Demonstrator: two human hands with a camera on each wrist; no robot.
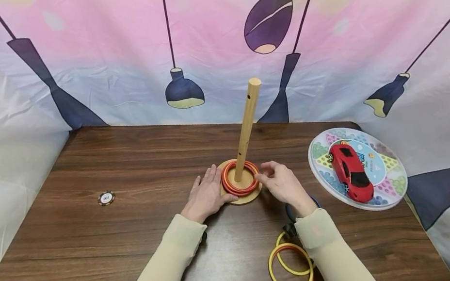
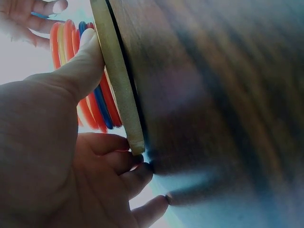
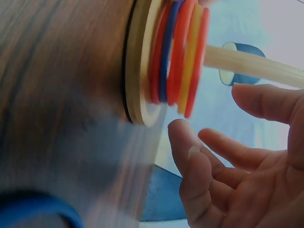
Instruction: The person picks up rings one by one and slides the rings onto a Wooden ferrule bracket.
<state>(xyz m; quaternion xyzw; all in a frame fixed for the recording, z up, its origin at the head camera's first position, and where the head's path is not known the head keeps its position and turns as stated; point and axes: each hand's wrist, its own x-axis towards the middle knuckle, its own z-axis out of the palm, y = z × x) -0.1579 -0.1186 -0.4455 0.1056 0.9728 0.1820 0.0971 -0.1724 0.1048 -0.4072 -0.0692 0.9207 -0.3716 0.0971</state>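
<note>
A wooden peg (image 1: 247,132) rises from a round wooden base (image 1: 245,200), with red, yellow and blue rings (image 1: 239,192) stacked around its foot. My left hand (image 1: 207,196) lies against the base's left side. In the left wrist view its thumb (image 2: 84,66) lies along the base and rings, while its other fingers reach the base's lower edge and the table. At the stack's right side is my right hand (image 1: 282,183), fingers loosely bent. The right wrist view shows its fingertips (image 3: 178,130) just short of the rings, with nothing held.
Loose yellow and red rings (image 1: 270,271) overlap on the table beside my right forearm. A blue ring (image 1: 289,213) lies partly under the right wrist. Farther right, a red toy car (image 1: 350,172) rests on a round patterned board (image 1: 324,189). A poker chip (image 1: 106,198) lies at left.
</note>
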